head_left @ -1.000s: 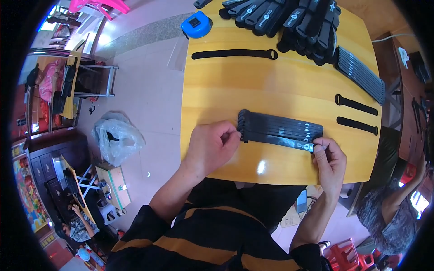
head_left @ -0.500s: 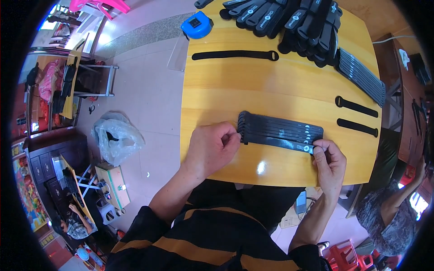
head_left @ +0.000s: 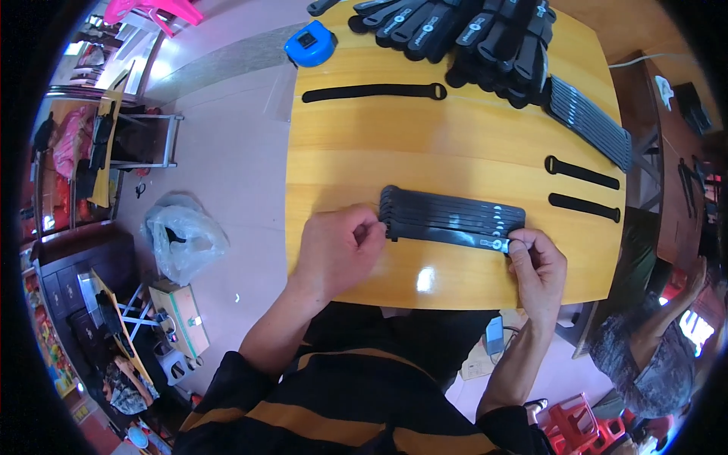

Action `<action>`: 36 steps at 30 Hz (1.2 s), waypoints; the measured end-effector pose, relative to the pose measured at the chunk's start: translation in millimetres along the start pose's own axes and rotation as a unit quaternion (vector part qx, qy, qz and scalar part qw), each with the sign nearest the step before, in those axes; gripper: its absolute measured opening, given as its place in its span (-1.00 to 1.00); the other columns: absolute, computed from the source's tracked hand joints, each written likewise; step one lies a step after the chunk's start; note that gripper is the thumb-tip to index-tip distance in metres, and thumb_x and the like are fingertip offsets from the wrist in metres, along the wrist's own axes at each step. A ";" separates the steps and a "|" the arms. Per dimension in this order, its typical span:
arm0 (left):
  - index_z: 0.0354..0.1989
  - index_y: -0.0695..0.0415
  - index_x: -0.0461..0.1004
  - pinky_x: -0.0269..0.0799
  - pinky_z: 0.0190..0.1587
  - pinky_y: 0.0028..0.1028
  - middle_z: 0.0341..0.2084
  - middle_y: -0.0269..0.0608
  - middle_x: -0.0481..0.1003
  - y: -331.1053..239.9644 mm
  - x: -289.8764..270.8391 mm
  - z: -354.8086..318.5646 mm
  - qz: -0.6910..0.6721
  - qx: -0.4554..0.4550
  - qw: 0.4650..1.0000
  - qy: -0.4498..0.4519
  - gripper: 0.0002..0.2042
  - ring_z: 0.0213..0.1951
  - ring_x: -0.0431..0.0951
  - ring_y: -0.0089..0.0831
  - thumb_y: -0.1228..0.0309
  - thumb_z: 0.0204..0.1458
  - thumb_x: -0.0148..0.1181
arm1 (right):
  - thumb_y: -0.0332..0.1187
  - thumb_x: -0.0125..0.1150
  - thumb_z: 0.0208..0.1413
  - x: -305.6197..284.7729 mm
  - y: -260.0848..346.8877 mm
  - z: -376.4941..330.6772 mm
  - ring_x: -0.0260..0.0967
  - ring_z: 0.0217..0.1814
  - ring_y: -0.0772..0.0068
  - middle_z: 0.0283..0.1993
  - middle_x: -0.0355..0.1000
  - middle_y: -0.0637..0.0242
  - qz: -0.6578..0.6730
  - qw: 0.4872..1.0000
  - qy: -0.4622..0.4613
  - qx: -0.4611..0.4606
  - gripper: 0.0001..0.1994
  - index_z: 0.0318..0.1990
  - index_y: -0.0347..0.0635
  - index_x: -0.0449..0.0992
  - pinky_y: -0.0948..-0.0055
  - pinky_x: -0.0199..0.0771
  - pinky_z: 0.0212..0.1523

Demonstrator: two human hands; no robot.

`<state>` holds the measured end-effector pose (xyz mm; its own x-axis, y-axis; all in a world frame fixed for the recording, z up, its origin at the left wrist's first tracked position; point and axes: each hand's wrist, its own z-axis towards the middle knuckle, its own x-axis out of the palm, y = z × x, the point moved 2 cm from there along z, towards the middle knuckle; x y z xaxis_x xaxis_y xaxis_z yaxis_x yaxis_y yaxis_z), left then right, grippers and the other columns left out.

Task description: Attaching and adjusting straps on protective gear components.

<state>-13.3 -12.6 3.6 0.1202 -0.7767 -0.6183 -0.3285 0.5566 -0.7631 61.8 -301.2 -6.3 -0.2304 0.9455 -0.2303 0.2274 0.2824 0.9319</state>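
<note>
A row of several flat black straps (head_left: 455, 216) lies side by side on the yellow wooden table (head_left: 455, 144). My left hand (head_left: 337, 250) pinches the left end of the nearest strap, at the row's left edge. My right hand (head_left: 538, 269) grips the right end of that same strap, by its small round metal fitting.
One long black strap (head_left: 373, 92) lies at the far left, two short ones (head_left: 580, 173) at the right. A heap of black straps (head_left: 470, 34) and a stacked bundle (head_left: 590, 121) fill the far side. A blue tape measure (head_left: 309, 44) sits at the far corner. Another person (head_left: 652, 356) sits at right.
</note>
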 end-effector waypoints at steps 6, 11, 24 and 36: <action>-0.50 0.23 0.51 0.26 -0.57 -0.53 -0.74 -0.26 0.44 -3.8 0.0 -0.7 0.002 -0.003 1.000 -0.005 -0.88 -0.67 0.38 -0.65 0.53 0.05 0.30 | -0.57 0.27 0.21 0.5 0.9 -0.5 0.22 -0.47 0.83 -0.44 0.42 0.57 -0.017 1.000 -0.012 -0.017 -0.96 -0.20 -0.33 0.59 0.73 0.23 -0.45; -0.50 0.22 0.50 0.28 -0.57 -0.54 -0.75 -0.28 0.44 -4.9 2.8 -1.2 0.006 0.015 1.000 -0.013 -0.87 -0.67 0.38 -0.63 0.53 0.04 0.30 | -0.57 0.29 0.18 -0.3 -2.5 1.2 0.21 -0.51 0.85 -0.46 0.44 0.57 -0.019 0.999 -0.017 -0.030 -0.97 -0.24 -0.33 0.58 0.73 0.20 -0.50; -0.50 0.25 0.49 0.27 -0.55 -0.54 -0.74 -0.31 0.42 -6.4 3.1 -1.9 0.022 0.020 0.999 -0.020 -0.86 -0.64 0.36 -0.66 0.55 0.07 0.28 | -0.54 0.29 0.17 -2.3 -5.5 4.4 0.25 -0.54 0.79 -0.54 0.43 0.52 -0.045 0.998 -0.033 -0.043 -0.97 -0.30 -0.30 0.58 0.68 0.26 -0.50; -0.52 0.19 0.48 0.35 -0.54 -0.41 -0.72 -0.16 0.48 -6.2 2.5 -2.2 0.028 0.040 0.998 -0.038 -0.85 -0.68 0.47 -0.36 0.47 0.03 0.31 | -0.49 0.33 0.10 1.9 2.5 4.5 0.35 -0.57 0.62 -0.59 0.44 0.35 -0.115 0.989 -0.067 -0.059 -0.93 -0.37 -0.28 0.56 0.55 0.38 -0.48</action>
<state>-13.0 -18.7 7.2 0.1756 -0.7206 -0.6707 -0.2616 0.6226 -0.7375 66.2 -297.9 -5.6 -0.1337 0.8741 -0.4669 0.0697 0.4783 0.8754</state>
